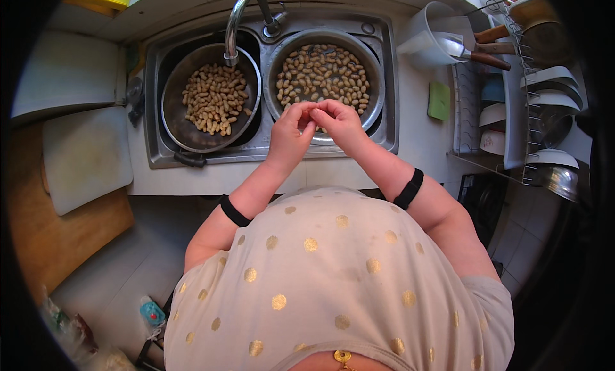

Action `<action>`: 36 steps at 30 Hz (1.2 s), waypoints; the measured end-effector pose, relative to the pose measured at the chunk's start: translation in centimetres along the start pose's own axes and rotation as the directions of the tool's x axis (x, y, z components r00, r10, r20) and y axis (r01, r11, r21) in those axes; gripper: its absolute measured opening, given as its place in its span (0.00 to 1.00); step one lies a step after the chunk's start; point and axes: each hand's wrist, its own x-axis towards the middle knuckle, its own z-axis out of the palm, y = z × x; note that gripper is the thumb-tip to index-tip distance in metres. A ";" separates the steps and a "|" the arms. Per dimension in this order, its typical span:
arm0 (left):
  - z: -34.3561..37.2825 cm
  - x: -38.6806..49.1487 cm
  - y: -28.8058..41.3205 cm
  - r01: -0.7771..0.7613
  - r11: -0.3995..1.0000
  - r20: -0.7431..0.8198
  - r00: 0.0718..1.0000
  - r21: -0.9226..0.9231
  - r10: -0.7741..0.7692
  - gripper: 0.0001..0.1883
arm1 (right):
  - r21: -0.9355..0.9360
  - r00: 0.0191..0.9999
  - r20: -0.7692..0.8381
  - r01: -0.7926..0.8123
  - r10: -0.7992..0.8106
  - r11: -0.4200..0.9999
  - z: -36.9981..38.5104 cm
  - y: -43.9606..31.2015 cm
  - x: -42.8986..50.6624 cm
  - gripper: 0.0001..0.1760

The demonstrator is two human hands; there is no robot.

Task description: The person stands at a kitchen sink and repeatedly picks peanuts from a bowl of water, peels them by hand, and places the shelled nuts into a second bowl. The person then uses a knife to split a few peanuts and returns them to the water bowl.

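Observation:
Both of my hands meet at the fingertips over the near rim of a round metal basin in the right sink bowl. My left hand and my right hand pinch together; whatever lies between the fingertips is too small and covered to make out. Unshelled peanuts sit in water in that basin. To the left, a dark round pan rests tilted over the other sink bowl, with a heap of unshelled peanuts inside.
A chrome faucet arches over the pan. Right of the sink lie a green sponge, a translucent plastic pitcher and a wire dish rack with bowls. A white cutting board is at the left.

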 end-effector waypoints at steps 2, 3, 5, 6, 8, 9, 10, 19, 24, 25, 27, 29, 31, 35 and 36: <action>0.3 0.0 -1.1 -0.008 0.999 0.031 1.000 0.043 0.007 0.14 | 0.062 0.994 0.020 -0.109 0.108 0.992 -0.3 1.0 0.3 0.12; 0.3 0.0 -1.6 -0.017 0.996 0.056 0.998 0.084 0.012 0.14 | 0.080 0.987 0.020 -0.162 0.161 0.984 -0.3 1.4 0.2 0.13; 0.2 0.3 -2.7 0.002 0.996 0.072 0.997 0.092 -0.008 0.15 | 0.005 0.975 0.055 -0.214 0.213 0.977 -0.8 1.8 0.7 0.15; -0.2 0.6 -3.3 0.033 0.998 0.068 0.997 0.059 -0.037 0.15 | -0.085 0.972 0.085 -0.212 0.219 0.974 -1.5 1.8 1.0 0.16; -2.0 0.8 -4.4 0.119 0.987 0.037 0.992 0.110 -0.123 0.15 | -0.197 0.990 0.046 -0.122 0.134 0.973 -3.1 2.2 1.8 0.22; -3.6 1.4 -5.0 0.065 0.990 -0.011 0.998 0.126 -0.064 0.14 | -0.389 0.999 -0.029 -0.040 0.031 0.921 -4.2 2.3 2.2 0.21; -5.7 1.7 -5.5 0.029 0.980 -0.079 0.997 0.197 -0.014 0.14 | -0.562 0.996 -0.084 -0.080 0.040 0.823 -5.6 2.5 2.5 0.18; -15.1 1.0 -7.7 0.212 0.850 -0.222 0.968 0.482 -0.115 0.33 | -0.936 0.982 0.118 0.060 0.148 0.346 -7.1 8.6 4.3 0.11; -10.2 -0.3 -6.7 0.184 0.944 -0.043 0.983 0.275 -0.179 0.20 | -0.876 0.989 0.118 0.061 0.090 0.478 -4.2 10.2 5.0 0.11; -9.1 -0.3 -6.3 0.187 0.958 -0.002 0.981 0.216 -0.191 0.19 | -0.858 0.992 0.065 -0.001 0.111 0.514 -3.6 9.5 5.0 0.10; -7.3 -0.3 -5.3 0.189 0.969 0.087 0.975 0.158 -0.205 0.17 | -0.517 0.943 0.051 -0.258 0.330 0.817 -3.2 6.9 4.9 0.11; -5.9 0.1 -4.2 0.200 0.974 0.166 0.962 0.104 -0.215 0.18 | -0.245 0.903 0.103 -0.383 0.417 0.891 -2.7 3.9 4.0 0.12; -4.7 0.6 -3.0 0.340 0.936 0.223 0.922 -0.085 -0.315 0.17 | -0.082 0.946 0.179 -0.258 0.268 0.963 -1.9 1.3 2.6 0.14; -3.8 1.0 -0.6 0.406 0.823 0.269 0.909 -0.398 -0.319 0.16 | 0.010 0.953 0.196 -0.236 0.230 0.972 -1.1 -2.2 0.6 0.12; -3.8 1.0 -0.1 0.410 0.804 0.258 0.910 -0.430 -0.325 0.14 | 0.023 0.961 0.177 -0.221 0.214 0.975 -1.1 -2.7 0.2 0.11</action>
